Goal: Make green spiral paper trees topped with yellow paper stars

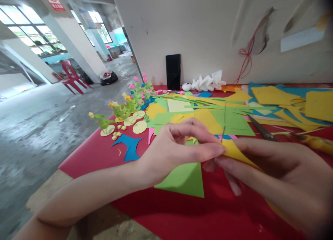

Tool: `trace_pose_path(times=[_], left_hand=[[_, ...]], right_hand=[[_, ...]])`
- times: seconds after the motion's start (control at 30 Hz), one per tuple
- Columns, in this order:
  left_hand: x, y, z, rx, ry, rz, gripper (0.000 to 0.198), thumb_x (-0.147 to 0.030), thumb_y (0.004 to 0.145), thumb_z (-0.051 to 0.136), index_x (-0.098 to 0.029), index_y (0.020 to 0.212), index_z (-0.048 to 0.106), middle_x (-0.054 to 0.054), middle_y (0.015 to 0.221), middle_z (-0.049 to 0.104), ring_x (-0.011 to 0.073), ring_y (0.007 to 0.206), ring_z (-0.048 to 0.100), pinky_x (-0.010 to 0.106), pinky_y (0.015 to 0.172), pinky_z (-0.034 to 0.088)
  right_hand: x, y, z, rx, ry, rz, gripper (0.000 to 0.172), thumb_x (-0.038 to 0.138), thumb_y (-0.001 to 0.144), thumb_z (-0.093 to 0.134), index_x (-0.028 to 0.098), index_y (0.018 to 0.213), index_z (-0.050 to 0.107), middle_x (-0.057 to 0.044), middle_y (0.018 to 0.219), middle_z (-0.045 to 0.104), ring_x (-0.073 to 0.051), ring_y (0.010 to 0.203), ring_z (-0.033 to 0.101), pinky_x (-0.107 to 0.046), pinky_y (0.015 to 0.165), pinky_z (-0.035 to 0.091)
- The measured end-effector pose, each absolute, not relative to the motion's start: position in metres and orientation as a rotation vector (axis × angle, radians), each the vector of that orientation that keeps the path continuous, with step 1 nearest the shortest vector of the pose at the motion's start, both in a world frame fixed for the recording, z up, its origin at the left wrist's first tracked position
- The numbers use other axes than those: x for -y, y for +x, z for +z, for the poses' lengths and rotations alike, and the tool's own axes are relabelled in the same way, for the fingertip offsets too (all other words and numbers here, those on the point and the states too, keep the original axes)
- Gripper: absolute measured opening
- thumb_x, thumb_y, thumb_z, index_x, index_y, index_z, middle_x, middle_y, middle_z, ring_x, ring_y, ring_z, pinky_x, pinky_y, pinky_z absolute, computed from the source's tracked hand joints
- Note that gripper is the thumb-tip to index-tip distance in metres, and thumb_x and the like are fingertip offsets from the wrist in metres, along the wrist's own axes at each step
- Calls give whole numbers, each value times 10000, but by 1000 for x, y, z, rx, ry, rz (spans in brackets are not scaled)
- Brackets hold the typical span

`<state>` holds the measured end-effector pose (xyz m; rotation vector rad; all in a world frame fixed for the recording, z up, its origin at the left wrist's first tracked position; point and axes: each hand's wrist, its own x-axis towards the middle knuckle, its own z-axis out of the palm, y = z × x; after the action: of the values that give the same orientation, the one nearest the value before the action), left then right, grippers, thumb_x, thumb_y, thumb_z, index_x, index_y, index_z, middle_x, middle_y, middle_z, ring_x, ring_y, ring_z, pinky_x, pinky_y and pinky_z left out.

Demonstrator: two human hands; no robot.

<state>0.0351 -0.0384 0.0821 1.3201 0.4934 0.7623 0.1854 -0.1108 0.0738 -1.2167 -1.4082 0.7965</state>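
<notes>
The yellow paper strip [235, 151] is in the air above the near part of the surface [145, 219], pinched between the two hands, with a thin dark rod [224, 123] standing up at its end. The left hand [179, 148] is closed to a fingertip pinch on that end, thumb over the paper beside the rod, probably to keep paper and rod together. The right hand [281, 170] is nearly closed too, thumb and fingers gripping the strip just beside the left fingertips; this seems to keep the strip flat and taut. More yellow paper shows below the right hand, but whether it is the same piece I cannot tell. Underneath lies a green sheet [184, 182], its near corner bare on the red. Beyond the hands, overlapping coloured papers crowd the surface, and the scissors [261, 128] lie near the right hand, probably left there for easy reach. To the left are a blue offcut [129, 148], pale discs [139, 126] and curled paper flowers [126, 104] near the slanting left edge. A phone [173, 72] leans against the back panel [208, 35], which bounds movement forward; the near red stretch seems to offer the most room.
</notes>
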Motion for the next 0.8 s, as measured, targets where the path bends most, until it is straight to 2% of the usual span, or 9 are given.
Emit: trace_pose_path(times=[0.17, 0.33, 0.43, 0.63, 0.8], left_hand=[[37, 36, 82, -497, 1328, 804, 118, -99, 674, 722, -190, 601, 702, -34, 678, 606, 89, 734, 537, 219, 727, 438], [39, 38, 81, -491, 1306, 778, 102, -126, 673, 741, -185, 607, 692, -27, 694, 597, 86, 674, 538, 226, 627, 446], [40, 37, 81, -473, 1318, 787, 102, -123, 694, 718, -191, 620, 700, -22, 709, 589, 95, 658, 547, 230, 585, 452], [39, 35, 81, -448, 1391, 866, 96, -184, 746, 696, -246, 708, 758, -1, 726, 578, 118, 748, 545, 259, 713, 479], [39, 35, 80, -423, 1394, 876, 174, -115, 724, 698, -276, 738, 763, -25, 728, 574, 98, 705, 553, 253, 704, 483]], right_hand=[[110, 186, 75, 1483, -1234, 750, 80, 311, 736, 669, 383, 713, 697, 124, 551, 667, -76, 428, 571, -67, 383, 434], [112, 185, 73, 1445, -1264, 685, 135, 334, 740, 661, 330, 605, 663, 111, 462, 618, -74, 376, 516, -86, 356, 407], [114, 187, 73, 1449, -1276, 694, 148, 382, 762, 650, 336, 622, 663, 120, 477, 623, -70, 399, 535, -78, 380, 421], [114, 191, 74, 1474, -1329, 663, 203, 426, 756, 650, 321, 583, 647, 110, 473, 606, -82, 419, 552, -95, 383, 432], [112, 188, 74, 1469, -1318, 675, 225, 420, 760, 642, 321, 558, 634, 115, 419, 554, -62, 353, 472, -110, 314, 350]])
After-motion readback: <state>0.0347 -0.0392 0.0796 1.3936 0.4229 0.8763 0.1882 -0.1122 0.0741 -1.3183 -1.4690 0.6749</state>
